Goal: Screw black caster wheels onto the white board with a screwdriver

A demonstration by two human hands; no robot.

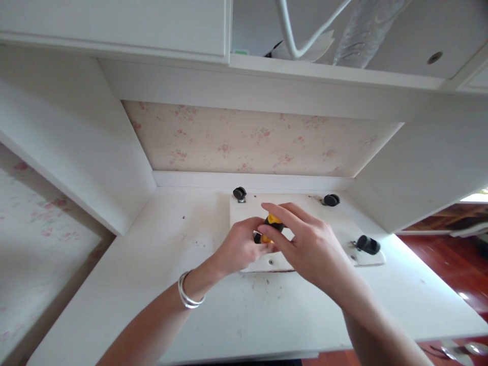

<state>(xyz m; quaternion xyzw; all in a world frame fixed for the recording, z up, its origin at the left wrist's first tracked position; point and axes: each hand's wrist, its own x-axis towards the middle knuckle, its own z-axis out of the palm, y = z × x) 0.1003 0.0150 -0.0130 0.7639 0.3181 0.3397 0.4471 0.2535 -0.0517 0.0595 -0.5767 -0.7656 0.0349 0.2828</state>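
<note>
My right hand (307, 239) is closed around the top of a yellow-and-black screwdriver (273, 221), thumb and fingers wrapped on its handle. Just to the left, my left hand (244, 243) is closed at the lower part of the same handle. The tip is hidden behind my fingers. Both hands are over a white board (244, 211) lying on the desk. Black casters stand on this board: one at the far left (239, 193), one at the far right (331, 200) and one at the near right (368, 245). A small screw or hole (271, 262) shows at its near left edge.
The white desk top (183, 284) has dark specks and marks. White side panels (423, 168) rise left and right. A shelf (335, 71) with a clear plastic bottle (368, 33) and a white cable (292, 40) hangs above. Reddish wooden floor (453, 264) lies to the right.
</note>
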